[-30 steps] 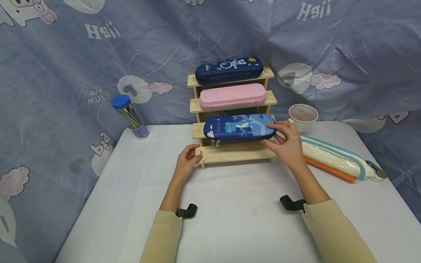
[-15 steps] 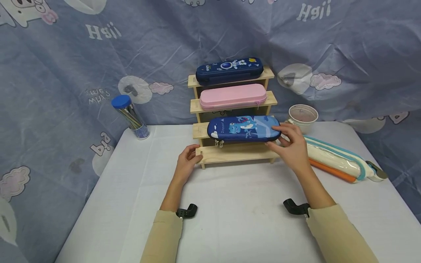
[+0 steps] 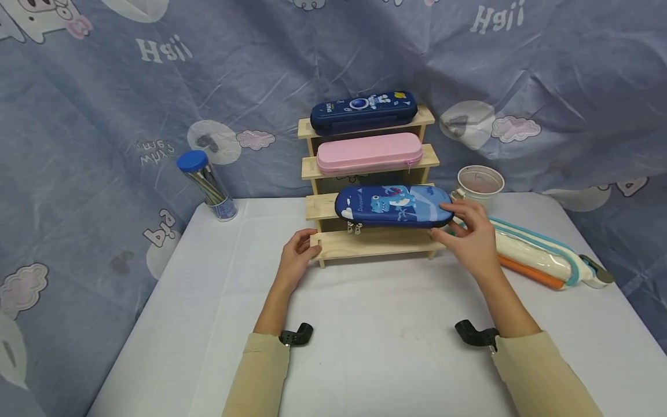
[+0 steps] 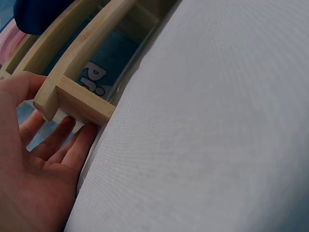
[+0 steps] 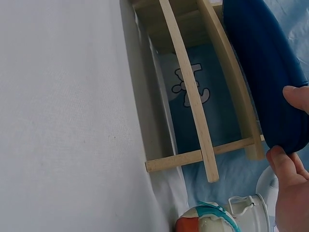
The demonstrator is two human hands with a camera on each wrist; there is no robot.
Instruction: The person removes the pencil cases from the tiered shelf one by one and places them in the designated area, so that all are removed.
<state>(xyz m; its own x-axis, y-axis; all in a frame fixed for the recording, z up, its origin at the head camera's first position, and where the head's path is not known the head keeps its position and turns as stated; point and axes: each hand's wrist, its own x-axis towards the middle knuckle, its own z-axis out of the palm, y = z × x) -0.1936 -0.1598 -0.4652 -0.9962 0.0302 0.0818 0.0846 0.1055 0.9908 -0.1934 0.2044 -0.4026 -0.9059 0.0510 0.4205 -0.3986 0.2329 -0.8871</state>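
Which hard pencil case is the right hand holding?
The long blue dinosaur-print case; the pink case and navy space-print case sit untouched on higher wooden shelves.

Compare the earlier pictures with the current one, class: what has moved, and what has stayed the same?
The dinosaur case has shifted to the person's right and slightly toward them, with the right hand moving along, gripping its right end. Nothing was newly grasped or released. The left hand stays at the wooden rack; the pink case and space case stay put.
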